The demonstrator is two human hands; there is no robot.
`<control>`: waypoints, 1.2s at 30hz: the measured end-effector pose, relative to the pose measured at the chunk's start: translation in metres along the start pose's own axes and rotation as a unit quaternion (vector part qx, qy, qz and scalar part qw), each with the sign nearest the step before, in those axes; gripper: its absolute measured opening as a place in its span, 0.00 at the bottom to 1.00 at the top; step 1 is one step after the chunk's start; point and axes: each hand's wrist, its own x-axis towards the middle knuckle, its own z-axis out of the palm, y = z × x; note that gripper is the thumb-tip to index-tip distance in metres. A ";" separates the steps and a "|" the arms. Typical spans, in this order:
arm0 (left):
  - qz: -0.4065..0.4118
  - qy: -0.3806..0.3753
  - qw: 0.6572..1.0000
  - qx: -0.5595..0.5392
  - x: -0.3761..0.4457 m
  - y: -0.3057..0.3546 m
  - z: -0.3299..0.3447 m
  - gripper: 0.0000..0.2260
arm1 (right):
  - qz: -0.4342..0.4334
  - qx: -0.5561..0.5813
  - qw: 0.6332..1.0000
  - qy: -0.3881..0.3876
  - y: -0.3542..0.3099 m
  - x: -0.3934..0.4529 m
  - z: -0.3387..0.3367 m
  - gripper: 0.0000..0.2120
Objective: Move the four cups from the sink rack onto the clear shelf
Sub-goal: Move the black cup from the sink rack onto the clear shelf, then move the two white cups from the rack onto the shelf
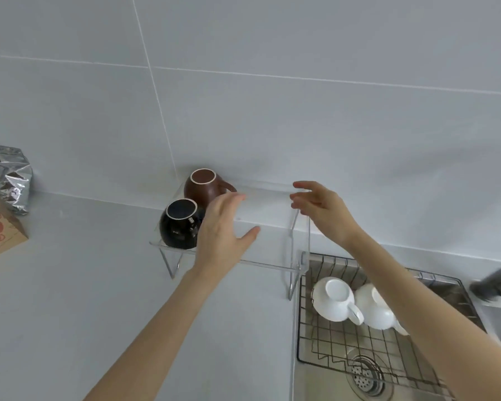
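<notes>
black cup [180, 224] touching left hand [223, 235] | right hand [321, 209] empty

Clear shelf [272, 198]: left end occupied by an inverted brown cup [200, 189] at the back and an inverted black cup [178, 225] in front, set close together. Middle and right portions of the shelf top are bare. Both hands hover over that bare stretch, left hand [219, 234] just beside the black cup, right hand [321, 211] above the right end, fingers spread. Sink rack [315, 351]: two white cups [334, 301] sit at its rear; the front grid is unobstructed. Counter [78, 285] left of the shelf lies open.
</notes>
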 end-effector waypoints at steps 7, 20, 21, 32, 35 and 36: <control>0.071 -0.230 0.967 -0.080 -0.032 0.070 0.082 0.20 | 0.089 -0.013 0.993 0.076 0.060 -0.060 -0.077 0.07; -0.069 -0.476 0.877 0.024 -0.067 0.045 0.226 0.35 | 0.290 -0.051 0.955 0.031 0.211 -0.103 -0.061 0.14; -0.085 -0.468 0.879 0.022 -0.069 0.041 0.233 0.36 | 0.296 -0.056 0.953 0.028 0.218 -0.102 -0.059 0.15; -0.144 -0.445 0.884 0.012 -0.081 0.021 0.265 0.40 | 0.291 -0.101 0.951 0.031 0.254 -0.107 -0.038 0.10; -0.147 -0.440 0.886 0.014 -0.081 0.019 0.265 0.40 | 0.287 -0.089 0.953 0.044 0.255 -0.108 -0.036 0.08; -0.149 -0.437 0.887 0.012 -0.081 0.019 0.265 0.40 | 0.286 -0.082 0.953 0.048 0.255 -0.108 -0.036 0.07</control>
